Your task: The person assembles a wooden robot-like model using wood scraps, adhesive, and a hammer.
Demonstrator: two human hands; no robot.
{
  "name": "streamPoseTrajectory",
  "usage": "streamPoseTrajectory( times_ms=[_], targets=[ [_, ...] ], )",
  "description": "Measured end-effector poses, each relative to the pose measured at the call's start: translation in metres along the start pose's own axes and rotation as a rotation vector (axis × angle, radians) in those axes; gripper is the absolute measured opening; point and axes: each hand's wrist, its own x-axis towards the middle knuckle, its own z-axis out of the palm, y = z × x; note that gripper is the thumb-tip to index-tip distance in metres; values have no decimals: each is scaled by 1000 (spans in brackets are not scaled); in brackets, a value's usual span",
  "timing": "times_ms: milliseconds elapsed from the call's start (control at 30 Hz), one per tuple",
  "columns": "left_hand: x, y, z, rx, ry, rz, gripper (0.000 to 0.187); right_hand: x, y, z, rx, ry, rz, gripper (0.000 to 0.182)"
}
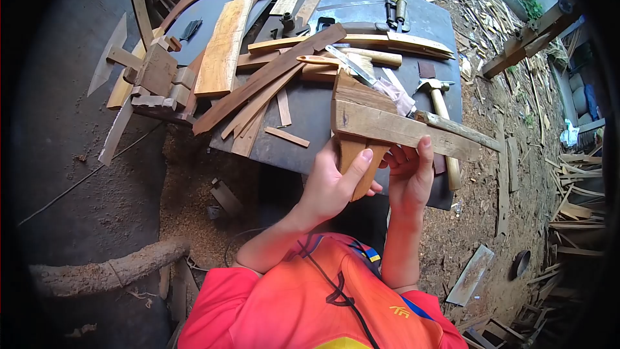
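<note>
I hold a wooden assembly (pixel 381 126) above the near edge of a grey workbench (pixel 310 106): a long pale crossbar fixed over a tapered brown upright piece. My left hand (pixel 332 184) grips the tapered lower end from the left, thumb lying up along it. My right hand (pixel 411 178) grips from the right, thumb pressed on the crossbar's lower edge. Behind the assembly lies a hammer (pixel 442 113) with a wooden handle.
The workbench carries planks, strips and offcuts (pixel 223 48), a handsaw blade (pixel 352 64) and metal tools at the far edge (pixel 394 10). Sawdust and a log (pixel 110 274) lie on the ground at left. Scrap boards litter the dirt at right (pixel 568 187).
</note>
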Motion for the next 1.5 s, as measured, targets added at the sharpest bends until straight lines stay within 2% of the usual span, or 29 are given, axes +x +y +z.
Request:
streamPoseTrajectory(
  times_ms=[67, 167, 200, 333, 467, 600, 700, 767, 933, 1033, 1067, 1167, 1200, 1267, 1300, 1333, 1433, 1467, 1500],
  targets=[
    [-1, -1, 2, 0, -18, 34, 53, -1, -5, 2, 55, -36, 2, 57],
    [0, 3, -8, -36, -21, 183, 57, 5, -2, -9, 73, 26, -52, 55],
    [1, 10, -6, -161, 18, 207, 59, 5, -7, -11, 63, -38, -45, 54],
    [9, 16, -26, 102, 32, 79, 52, 4, -23, -5, -214, -65, -74, 56],
    [13, 0, -27, -55, 74, 112, 46, 6, -29, 1, -374, -86, -58, 64],
    [10, -10, -25, -75, 175, 151, 41, -3, -35, -2, -632, -315, 10, 66],
    [11, -13, -17, 5, 268, 282, 38, -15, -37, 0, -943, -511, -75, 69],
    [11, -18, -5, 70, 323, 378, 37, -29, -40, 31, -1147, -441, -164, 76],
    [6, -24, 23, 215, 387, 496, 46, -28, -6, 24, -1495, -143, -628, 71],
    [2, -27, 32, 290, 379, 525, 51, -29, 3, 30, -1295, -40, -595, 65],
    [3, -27, 34, 385, 390, 585, 56, -23, 11, 21, -1254, 3, -649, 64],
    [-3, -13, 44, 491, 294, 620, 63, -19, 11, 4, -1065, -25, -735, 58],
    [0, -9, 45, 581, 239, 750, 70, -21, 4, 4, -1064, -16, -688, 48],
    [-2, -6, 49, 517, 93, 735, 68, -13, 34, -45, -931, 82, -685, 42],
    [-3, -8, 48, 479, 35, 733, 67, -18, 17, -40, -752, 15, -579, 44],
    [-7, -11, 46, 406, -16, 647, 60, -23, 1, -34, -559, -34, -472, 47],
    [-3, -20, 38, 287, 4, 554, 56, -23, -42, -28, -108, -134, -253, 56],
    [-3, -18, 37, 273, 16, 517, 50, -21, -50, -23, -78, -84, -211, 54],
    [-2, -18, 35, 229, 25, 480, 49, -20, -52, -27, -18, -126, -208, 53]
  ],
)
